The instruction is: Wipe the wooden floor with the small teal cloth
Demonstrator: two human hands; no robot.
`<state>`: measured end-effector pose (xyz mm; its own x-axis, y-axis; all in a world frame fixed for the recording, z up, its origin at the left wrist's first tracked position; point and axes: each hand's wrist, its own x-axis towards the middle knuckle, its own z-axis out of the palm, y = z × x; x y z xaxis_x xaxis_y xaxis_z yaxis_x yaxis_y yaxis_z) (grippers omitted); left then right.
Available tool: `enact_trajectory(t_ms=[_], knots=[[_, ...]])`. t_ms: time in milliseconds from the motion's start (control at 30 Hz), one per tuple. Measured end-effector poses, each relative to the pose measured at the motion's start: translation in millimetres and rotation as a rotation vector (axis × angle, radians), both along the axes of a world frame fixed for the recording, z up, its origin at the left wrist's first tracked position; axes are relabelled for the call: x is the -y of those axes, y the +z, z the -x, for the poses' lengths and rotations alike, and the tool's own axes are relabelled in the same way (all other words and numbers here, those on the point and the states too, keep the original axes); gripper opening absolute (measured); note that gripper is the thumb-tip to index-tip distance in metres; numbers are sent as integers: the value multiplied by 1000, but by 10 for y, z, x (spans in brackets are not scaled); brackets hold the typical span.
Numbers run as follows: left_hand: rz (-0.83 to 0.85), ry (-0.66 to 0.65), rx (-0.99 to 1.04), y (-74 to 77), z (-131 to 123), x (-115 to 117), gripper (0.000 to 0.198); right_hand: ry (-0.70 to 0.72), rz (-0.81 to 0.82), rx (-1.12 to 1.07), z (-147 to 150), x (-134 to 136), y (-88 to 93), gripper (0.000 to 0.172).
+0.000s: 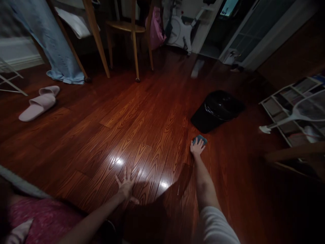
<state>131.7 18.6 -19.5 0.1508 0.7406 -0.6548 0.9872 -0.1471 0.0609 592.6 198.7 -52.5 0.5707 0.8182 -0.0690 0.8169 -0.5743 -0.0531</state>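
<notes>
My right hand reaches far forward and presses on a small blue cloth lying on the glossy red-brown wooden floor. Its fingers rest over the cloth's near edge. My left hand lies flat on the floor nearer to me, fingers spread, holding nothing. A black bin lies just beyond the cloth, to its right.
Pink slippers sit at the left. Wooden chair legs and hanging blue fabric stand at the back. A white wire rack with a white racket-shaped swatter is at the right, with a wooden edge below it.
</notes>
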Motion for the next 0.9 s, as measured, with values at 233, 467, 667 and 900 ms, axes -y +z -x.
enact_trajectory(t_ms=[233,467,667,900], knots=[[-10,-4,-19,-68,-1,8,165,385,-62,-32,608,318,-244,68],[13,21,24,-16,2,-22,167,315,-134,-77,740,59,-146,74],[-7,16,66,-77,13,-16,170,367,-137,-72,1199,-64,-85,70],[-14,72,144,-117,21,-16,167,887,-276,-133,2034,689,-409,70]])
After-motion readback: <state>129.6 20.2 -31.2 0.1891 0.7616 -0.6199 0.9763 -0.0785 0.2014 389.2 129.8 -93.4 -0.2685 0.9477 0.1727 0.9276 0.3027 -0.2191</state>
